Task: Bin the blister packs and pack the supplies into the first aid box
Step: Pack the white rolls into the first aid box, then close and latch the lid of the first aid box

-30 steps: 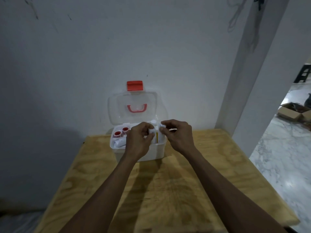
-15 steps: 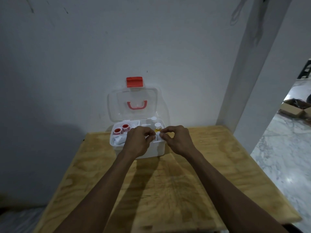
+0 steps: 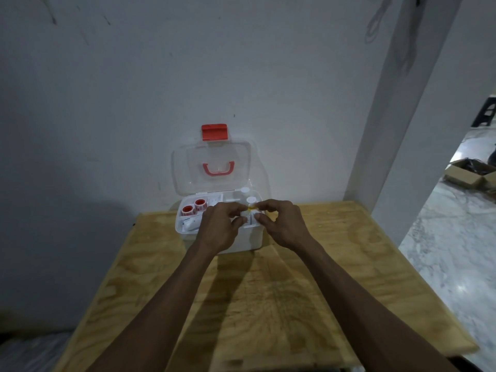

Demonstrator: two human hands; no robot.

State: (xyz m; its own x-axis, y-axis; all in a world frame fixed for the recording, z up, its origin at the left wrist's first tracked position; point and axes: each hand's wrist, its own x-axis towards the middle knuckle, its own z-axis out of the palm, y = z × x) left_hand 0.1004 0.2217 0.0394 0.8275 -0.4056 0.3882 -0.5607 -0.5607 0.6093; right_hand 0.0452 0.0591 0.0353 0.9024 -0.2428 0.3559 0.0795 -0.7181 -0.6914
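Observation:
The white first aid box (image 3: 241,241) stands at the table's far edge, its clear lid (image 3: 212,167) with a red handle and red latch propped up against the wall. Two red tape rolls (image 3: 193,206) and a white tube (image 3: 191,223) lie in its left part; white bottle caps (image 3: 248,196) show at the back right. My left hand (image 3: 220,224) and my right hand (image 3: 281,221) meet over the box's right front, fingers pinched on a small white item with a yellow spot (image 3: 250,210). What that item is stays unclear.
The plywood table (image 3: 268,304) spreads toward me. A grey wall is right behind the box, a white pillar (image 3: 389,130) at the right. Marble floor and open cardboard boxes (image 3: 469,175) lie beyond the table's right edge.
Both hands have come down from above the box's rim into its right front compartment, still pinching the small white item. The camera view has tilted slightly.

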